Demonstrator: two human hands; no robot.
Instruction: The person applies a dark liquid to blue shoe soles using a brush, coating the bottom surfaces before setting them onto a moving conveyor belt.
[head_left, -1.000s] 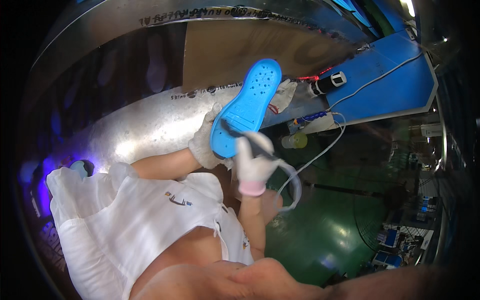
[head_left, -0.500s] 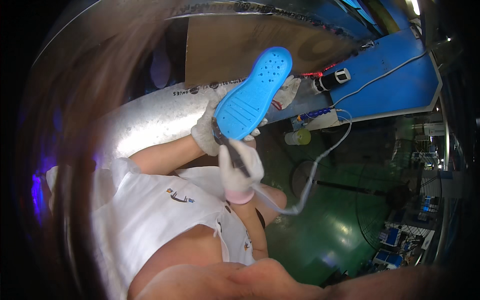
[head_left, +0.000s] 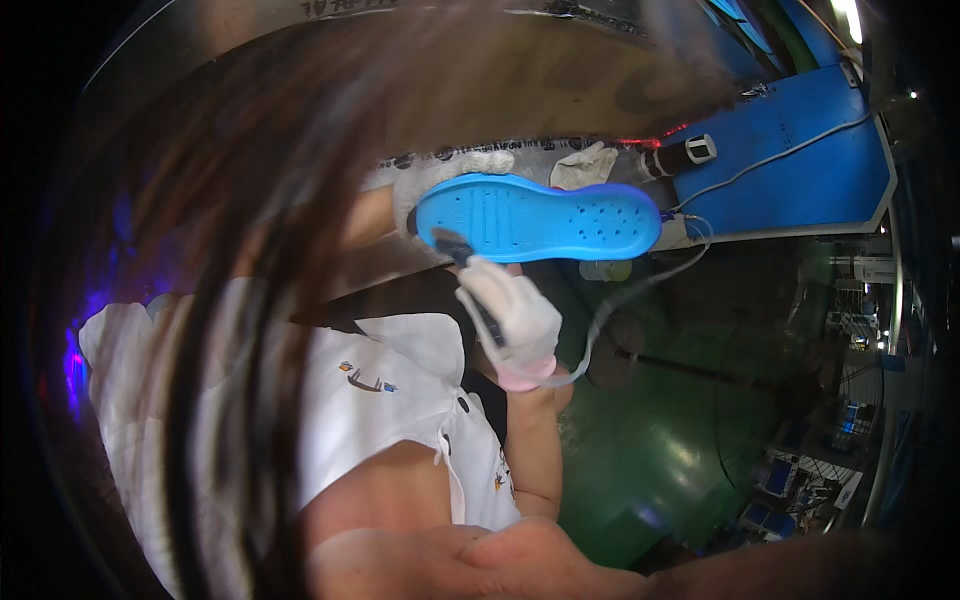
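A bright blue shoe sole [head_left: 540, 218] lies almost level across the view, its heel end to the left and its holed, wider end to the right. Grooves cross its left half. My left hand [head_left: 437, 176], in a pale glove, grips the left end from behind and along the far edge; some fingers are hidden beneath. In my right hand [head_left: 515, 308], also gloved with a pink cuff, is a dark-handled brush [head_left: 455, 247]. Its bristles are at the sole's near left edge. A clear tube [head_left: 602, 315] runs from near my right wrist toward the bench.
Behind the sole lies a crumpled white glove [head_left: 584, 166] on the metal bench. A black-and-white cylinder [head_left: 682, 156] stands beside a blue tabletop [head_left: 790, 165] with a cable. Under the sole shows a pale yellow-green container [head_left: 606, 270]. Blurred strands cover the left side.
The sole has swung clockwise from steeply slanted to nearly level. Both hands have shifted with it, and the brush has moved slightly up along the sole's near edge.
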